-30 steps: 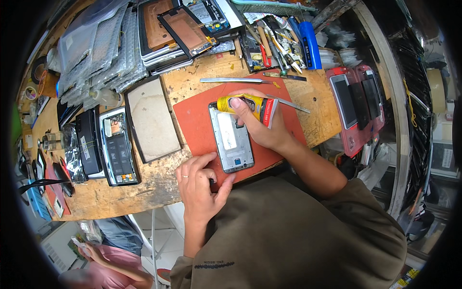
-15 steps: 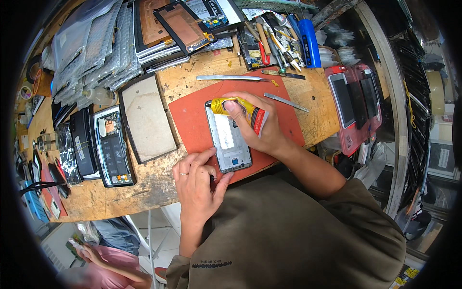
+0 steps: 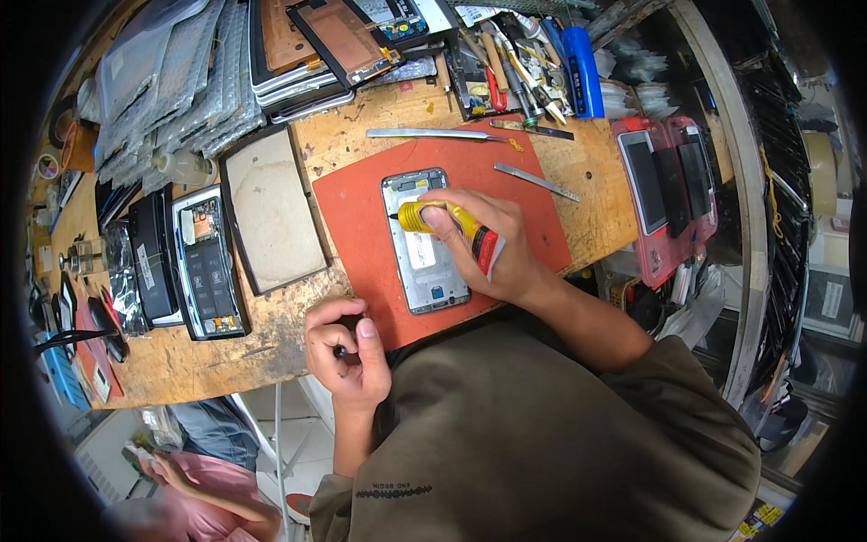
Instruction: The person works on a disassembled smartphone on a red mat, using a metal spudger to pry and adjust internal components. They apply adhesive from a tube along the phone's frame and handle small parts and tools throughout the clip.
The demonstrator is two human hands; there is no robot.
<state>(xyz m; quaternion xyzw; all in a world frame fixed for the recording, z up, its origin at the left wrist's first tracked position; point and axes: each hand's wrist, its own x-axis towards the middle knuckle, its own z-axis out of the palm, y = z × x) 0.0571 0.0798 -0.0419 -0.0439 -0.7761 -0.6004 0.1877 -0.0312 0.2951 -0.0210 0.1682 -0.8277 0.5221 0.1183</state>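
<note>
My right hand [image 3: 497, 239] is wrapped round a yellow and red glue tube [image 3: 415, 218]. The tube lies almost level, its thin black nozzle reaching the left edge of a grey phone frame [image 3: 417, 295]. That frame sits upright on a red-orange mat [image 3: 352, 199], its inner side up with a white label in the middle, partly covered by the tube and my fingers. Off the lower left of the mat, my left hand [image 3: 357, 366] is curled, palm up. A small black cap [image 3: 340, 351] shows among its fingers, apart from the phone frame.
Metal spudgers [image 3: 433, 134] lie at the mat's far edge. Left are a pale tray [image 3: 271, 208] and opened phones [image 3: 212, 271]. Bubble-wrapped packs [image 3: 181, 90] and a tool box [image 3: 515, 72] stand behind. Right is a red case [image 3: 664, 199]; a person in pink [image 3: 208, 492] sits lower left.
My left hand has drawn away from the phone frame, down and left, and its fingers have curled. My right hand has brought the tube's nozzle slightly lower along the frame's left edge.
</note>
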